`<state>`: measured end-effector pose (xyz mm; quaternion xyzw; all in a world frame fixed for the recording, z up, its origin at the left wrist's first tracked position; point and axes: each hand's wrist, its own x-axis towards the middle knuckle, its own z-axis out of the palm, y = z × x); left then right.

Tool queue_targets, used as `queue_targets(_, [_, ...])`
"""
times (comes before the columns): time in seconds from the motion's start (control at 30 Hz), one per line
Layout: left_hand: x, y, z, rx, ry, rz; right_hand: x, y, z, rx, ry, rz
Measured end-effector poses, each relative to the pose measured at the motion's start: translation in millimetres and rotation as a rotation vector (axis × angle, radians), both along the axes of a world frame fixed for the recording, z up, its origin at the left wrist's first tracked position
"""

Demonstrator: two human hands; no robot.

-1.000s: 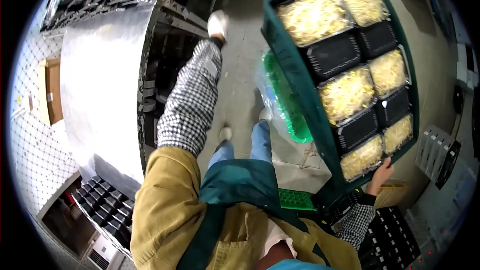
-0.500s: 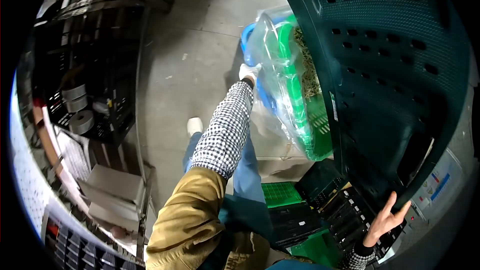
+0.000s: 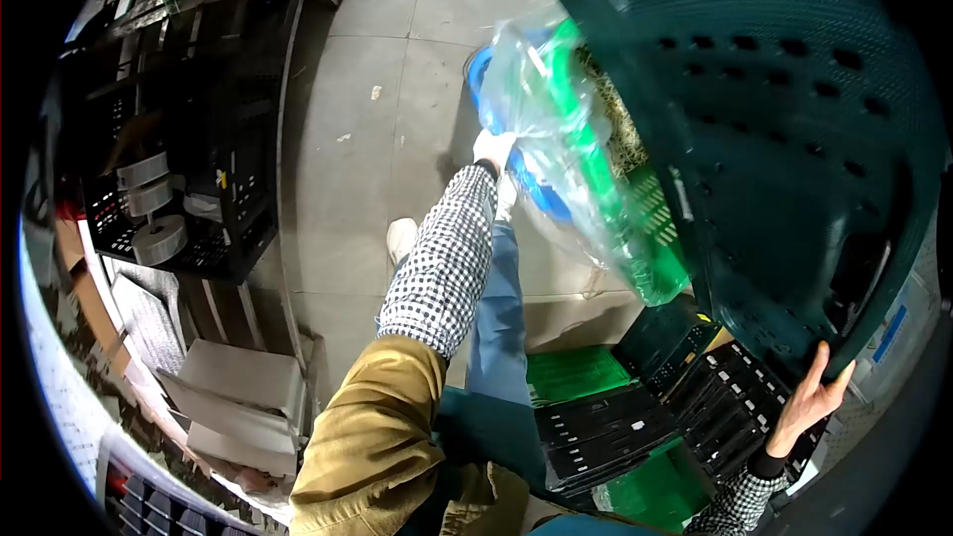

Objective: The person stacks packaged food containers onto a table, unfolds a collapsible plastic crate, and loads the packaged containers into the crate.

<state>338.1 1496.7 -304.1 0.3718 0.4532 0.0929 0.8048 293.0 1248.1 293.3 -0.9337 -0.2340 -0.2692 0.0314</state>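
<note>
Having tipped up the dark green crate [image 3: 735, 199], grips clear plastic [image 3: 546, 99] in closed left hand [image 3: 493, 147], holds crate edge with loosely spread right hand [image 3: 809, 402]; needs even support.

We count two hands, a left hand [image 3: 493, 148] and a right hand [image 3: 814, 399], two pale shoes [image 3: 402, 238], three rolls [image 3: 159, 240], two pale boxes [image 3: 243, 377], one clear plastic bag [image 3: 541, 89] and one large dark green crate [image 3: 774, 159]. We cannot tell how many black crates [image 3: 606, 429] there are.
</note>
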Motion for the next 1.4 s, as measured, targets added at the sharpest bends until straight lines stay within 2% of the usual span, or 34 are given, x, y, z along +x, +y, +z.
queue_targets(0.03, [-11.2, -10.8, -30.1, -0.083, -0.022, 0.012, -18.2, 0.8, -6.0, -0.031, -0.002, 0.001])
queue_targets(0.07, [-28.9, -15.5, -32.3, -0.114, -0.004, -0.005, -36.6, 1.2, -11.5, -0.026, 0.022, 0.018])
queue_targets(0.1, [-53.7, -18.3, -25.2, -0.111, 0.039, -0.035, -53.4, -8.4, -11.3, -0.094, 0.062, -0.026])
queue_targets(0.17, [-91.7, -25.7, -18.2, -0.109, 0.097, -0.07, -85.5, -15.6, -15.4, -0.19, 0.075, 0.071])
queue_targets(0.23, [-128.4, -34.1, -19.8, -0.13, 0.15, -0.085, -110.4, -11.0, -24.8, -0.235, -0.022, 0.287])
queue_targets(0.3, [-165.0, -42.6, -19.8, -0.158, 0.193, -0.094, -143.7, -17.7, -24.1, -0.24, 0.104, 0.409])
queue_targets(0.43, [-228.5, -70.1, -23.4, -0.196, 0.252, -0.102, -216.9, -17.3, -27.9, -0.233, 0.126, 0.4])
queue_targets(0.53, [-249.8, -88.4, -37.2, -0.211, 0.282, -0.096, -217.4, -42.1, -41.8, -0.224, 0.144, 0.49])
queue_targets(0.67, [-294.3, -101.4, -13.5, -0.214, 0.335, -0.076, -229.2, -68.2, -18.6, -0.312, 0.277, 0.49])
queue_targets(0.7, [-295.1, -98.4, 7.6, -0.213, 0.383, -0.07, -177.5, -56.7, -6.8, -0.299, 0.358, 0.475])
queue_targets(0.73, [-321.4, -101.1, 27.9, -0.215, 0.426, -0.055, -176.9, -59.2, -5.3, -0.281, 0.375, 0.521])
queue_targets(0.77, [-348.3, -102.0, 50.3, -0.216, 0.474, -0.042, -183.6, -61.3, -2.2, -0.285, 0.35, 0.459])
queue_targets(0.87, [-441.2, -111.7, 109.8, -0.225, 0.601, -0.027, -189.4, -57.5, 15.0, -0.234, 0.334, 0.578])
queue_targets(0.9, [-484.7, -123.3, 83.1, 0.207, 0.605, -0.25, -194.1, -58.7, 26.2, -0.219, 0.331, 0.609])
queue_targets(0.93, [-503.4, -127.3, 126.6, 0.056, 0.564, -0.012, -182.8, -57.3, 27.4, -0.218, 0.366, 0.642])
queue_targets(0.97, [-525.3, -123.2, 192.8, -0.076, 0.497, 0.23, -182.8, -58.8, 30.3, -0.208, 0.38, 0.673])
queue_targets(1.0, [-533.3, -128.1, 253.8, -0.116, 0.533, 0.622, -182.6, -60.0, 32.0, -0.189, 0.386, 0.685])
queue_targets(1.03, [-552.1, -128.2, 293.2, -0.235, 0.472, 0.706, -182.8, -63.5, 32.9, -0.178, 0.399, 0.692])
queue_targets(1.1, [-581.6, -145.7, 335.6, -0.209, 0.336, 0.799, -183.3, -66.6, 38.4, -0.152, 0.444, 0.724])
queue_targets(1.13, [-591.0, -152.0, 378.6, -0.208, 0.321, 0.749, -184.4, -67.4, 43.6, -0.166, 0.486, 0.719])
queue_targets(1.3, [-637.4, -172.7, 428.7, -0.175, 0.162, 0.631, -167.7, -60.6, 40.2, 0.058, 0.662, 0.749])
queue_targets(1.4, [-652.2, -162.5, 465.0, -0.119, 0.071, 0.536, -168.4, 3.2, 58.5, 0.304, 0.569, 0.779])
